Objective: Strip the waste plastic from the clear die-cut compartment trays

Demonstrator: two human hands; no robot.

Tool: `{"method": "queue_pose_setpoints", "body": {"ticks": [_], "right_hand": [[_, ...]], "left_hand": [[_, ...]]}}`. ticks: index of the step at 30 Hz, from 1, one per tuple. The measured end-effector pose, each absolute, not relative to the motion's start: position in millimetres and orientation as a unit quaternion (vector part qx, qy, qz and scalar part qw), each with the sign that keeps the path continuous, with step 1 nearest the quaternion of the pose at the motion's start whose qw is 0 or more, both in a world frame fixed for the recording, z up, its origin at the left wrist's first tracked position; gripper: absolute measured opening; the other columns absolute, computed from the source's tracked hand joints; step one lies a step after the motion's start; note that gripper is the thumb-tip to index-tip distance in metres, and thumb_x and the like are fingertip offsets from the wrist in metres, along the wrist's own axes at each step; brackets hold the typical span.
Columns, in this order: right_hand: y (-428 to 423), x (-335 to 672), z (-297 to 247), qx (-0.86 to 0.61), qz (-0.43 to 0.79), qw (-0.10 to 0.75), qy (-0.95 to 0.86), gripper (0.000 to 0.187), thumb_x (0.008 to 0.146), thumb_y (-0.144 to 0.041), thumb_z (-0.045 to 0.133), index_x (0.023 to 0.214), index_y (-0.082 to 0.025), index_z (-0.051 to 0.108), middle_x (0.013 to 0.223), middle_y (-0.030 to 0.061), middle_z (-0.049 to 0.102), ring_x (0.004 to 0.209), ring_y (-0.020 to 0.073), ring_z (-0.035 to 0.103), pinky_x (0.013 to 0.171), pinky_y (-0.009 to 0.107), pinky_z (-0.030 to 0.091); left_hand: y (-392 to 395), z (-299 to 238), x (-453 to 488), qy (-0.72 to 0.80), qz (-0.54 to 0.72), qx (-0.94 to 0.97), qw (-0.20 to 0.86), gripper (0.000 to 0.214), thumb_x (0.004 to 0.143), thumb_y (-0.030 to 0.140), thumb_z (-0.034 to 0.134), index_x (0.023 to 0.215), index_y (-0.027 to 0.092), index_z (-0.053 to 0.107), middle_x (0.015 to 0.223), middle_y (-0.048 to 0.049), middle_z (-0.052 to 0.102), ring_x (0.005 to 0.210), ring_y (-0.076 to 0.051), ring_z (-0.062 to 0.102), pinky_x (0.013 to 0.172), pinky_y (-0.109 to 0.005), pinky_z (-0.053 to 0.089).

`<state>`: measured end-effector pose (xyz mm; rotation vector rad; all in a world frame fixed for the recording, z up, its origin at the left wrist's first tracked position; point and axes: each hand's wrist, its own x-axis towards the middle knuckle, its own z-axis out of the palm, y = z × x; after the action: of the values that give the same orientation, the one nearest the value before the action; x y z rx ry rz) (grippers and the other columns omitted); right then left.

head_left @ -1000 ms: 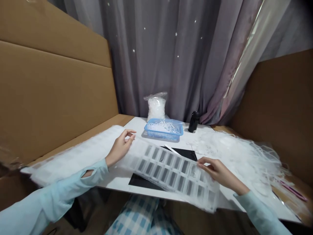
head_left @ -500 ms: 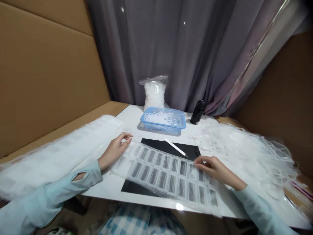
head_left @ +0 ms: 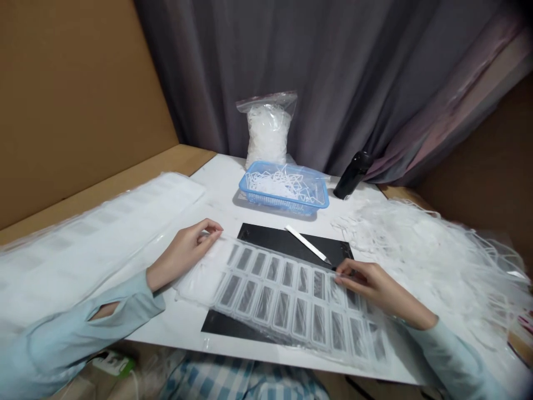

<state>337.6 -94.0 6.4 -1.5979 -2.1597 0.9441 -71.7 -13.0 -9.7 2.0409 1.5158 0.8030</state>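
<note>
A long clear plastic sheet (head_left: 268, 297) with two rows of white-framed rectangular windows lies slantwise over a black mat (head_left: 262, 233). Its upper left corner is pinched between the thumb and fingers of my left hand (head_left: 183, 253). Farther right, my right hand (head_left: 377, 286) grips the same upper edge, fingers closed on it. A slim white pen-shaped cutter (head_left: 306, 243) with a dark tip rests on the mat, the tip just left of my right fingers. The sheet's left end lies past the mat, over the white table (head_left: 166, 319).
Behind the mat stands a blue basket (head_left: 283, 203) of white plastic strips, with a filled zip bag (head_left: 268, 133) behind it. A black bottle (head_left: 352, 175) is to its right. White sheets (head_left: 95, 233) cover the left side; a strip heap (head_left: 433, 261) fills the right.
The view has tipped down and come slightly closer. Both hands keep their hold on the sheet, which lies in nearly the same place over the mat.
</note>
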Motion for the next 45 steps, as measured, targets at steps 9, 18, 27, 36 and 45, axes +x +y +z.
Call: {"method": "queue_pose_setpoints", "body": {"ticks": [9,18,27,36,45], "right_hand": [[-94.9,348.3,17.1,-0.579,0.381,0.107,-0.713,0.036,0.093,-0.054,0.051,0.103,-0.023,0.065,0.094,0.0047,0.068,0.078,0.0185,0.06,0.065,0.027,0.044],[-105.8,366.2,15.0,-0.598,0.412,0.131,-0.675,0.03,0.092,-0.051,0.056,0.102,-0.024,0.068,0.101,0.0035,0.07,0.094,0.0217,0.062,0.079,0.029,0.046],[-100.3,373.8,7.0,-0.605,0.439,0.157,-0.645,0.036,0.09,-0.053,0.058,0.101,-0.023,0.073,0.101,0.0059,0.072,0.096,0.0257,0.065,0.084,0.032,0.051],[-97.6,374.5,10.5,-0.619,0.413,0.166,-0.647,0.034,0.086,-0.054,0.063,0.098,-0.024,0.075,0.1,0.0064,0.073,0.094,0.027,0.067,0.08,0.033,0.053],[-87.6,387.8,12.9,-0.619,0.39,0.192,-0.654,0.038,0.086,-0.055,0.063,0.101,-0.021,0.074,0.101,0.0094,0.073,0.092,0.0274,0.067,0.076,0.033,0.055]], "left_hand": [[-12.1,-13.4,-74.2,0.547,0.313,0.717,0.298,0.038,0.089,0.057,0.053,0.104,0.024,0.062,0.098,-0.0007,0.068,0.089,-0.018,0.064,0.074,-0.023,0.046],[-8.8,-17.1,-80.6,0.555,0.309,0.704,0.318,0.04,0.088,0.058,0.055,0.11,0.025,0.065,0.097,-0.0008,0.07,0.083,-0.018,0.064,0.069,-0.023,0.047],[-7.5,-18.3,-80.8,0.56,0.309,0.7,0.319,0.039,0.088,0.056,0.056,0.107,0.024,0.066,0.103,-0.0023,0.071,0.085,-0.019,0.064,0.072,-0.025,0.05],[-10.9,-11.9,-76.3,0.573,0.296,0.702,0.301,0.042,0.087,0.058,0.054,0.105,0.022,0.065,0.094,-0.0026,0.071,0.075,-0.018,0.064,0.062,-0.024,0.048],[-14.4,-17.6,-71.9,0.544,0.31,0.712,0.318,0.034,0.09,0.053,0.052,0.104,0.023,0.062,0.101,-0.0017,0.068,0.077,-0.016,0.062,0.065,-0.022,0.048]]}}
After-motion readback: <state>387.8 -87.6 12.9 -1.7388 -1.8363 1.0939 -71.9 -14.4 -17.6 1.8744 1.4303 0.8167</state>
